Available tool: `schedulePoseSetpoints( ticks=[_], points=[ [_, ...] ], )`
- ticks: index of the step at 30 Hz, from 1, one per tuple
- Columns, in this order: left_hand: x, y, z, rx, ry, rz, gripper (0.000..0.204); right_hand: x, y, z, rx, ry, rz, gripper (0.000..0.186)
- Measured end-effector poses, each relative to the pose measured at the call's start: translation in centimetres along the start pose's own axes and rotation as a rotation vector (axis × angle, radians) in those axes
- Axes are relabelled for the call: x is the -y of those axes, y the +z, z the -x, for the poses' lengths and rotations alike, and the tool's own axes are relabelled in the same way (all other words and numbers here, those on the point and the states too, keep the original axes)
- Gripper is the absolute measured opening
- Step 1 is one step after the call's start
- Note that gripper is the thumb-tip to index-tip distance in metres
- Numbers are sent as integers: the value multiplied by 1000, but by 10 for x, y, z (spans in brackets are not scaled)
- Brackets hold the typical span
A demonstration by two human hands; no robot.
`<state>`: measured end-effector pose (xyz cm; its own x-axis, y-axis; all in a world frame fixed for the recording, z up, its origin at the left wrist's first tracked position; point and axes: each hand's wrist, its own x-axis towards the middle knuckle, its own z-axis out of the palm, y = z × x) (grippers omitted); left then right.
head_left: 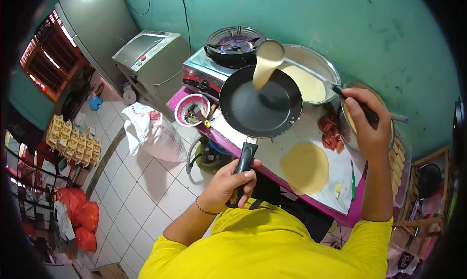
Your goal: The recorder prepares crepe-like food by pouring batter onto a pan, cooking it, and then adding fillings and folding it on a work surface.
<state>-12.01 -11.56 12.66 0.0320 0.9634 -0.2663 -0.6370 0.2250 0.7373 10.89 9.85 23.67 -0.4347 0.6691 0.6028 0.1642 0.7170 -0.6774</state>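
Observation:
My left hand (231,181) grips the black handle of a dark frying pan (272,111), held tilted over the table. My right hand (367,120) holds a ladle (270,52) by its long handle above the pan's far rim. Pale batter (262,72) streams from the ladle into the pan. Behind the ladle sits a metal bowl of batter (316,67). A cooked round crepe (305,167) lies flat on the white-covered table (340,196) between my arms.
A gas burner (235,46) is lit on the stove at the back. A pink bowl with utensils (191,108) sits left of the pan. Red sausage pieces (331,130) lie by a metal bowl at right. A white sack (151,133) stands on the tiled floor.

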Motion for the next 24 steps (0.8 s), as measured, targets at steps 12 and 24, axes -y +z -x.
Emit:
schedulePoseSetpoints(
  ticks=[12,24],
  points=[
    [-24,35,6,55,-157,187,38,35,-36,35,88,-451,304,23],
    [-56,9,46,127,-278,-580,46,46,-63,73,90,-430,433,29]
  ],
)
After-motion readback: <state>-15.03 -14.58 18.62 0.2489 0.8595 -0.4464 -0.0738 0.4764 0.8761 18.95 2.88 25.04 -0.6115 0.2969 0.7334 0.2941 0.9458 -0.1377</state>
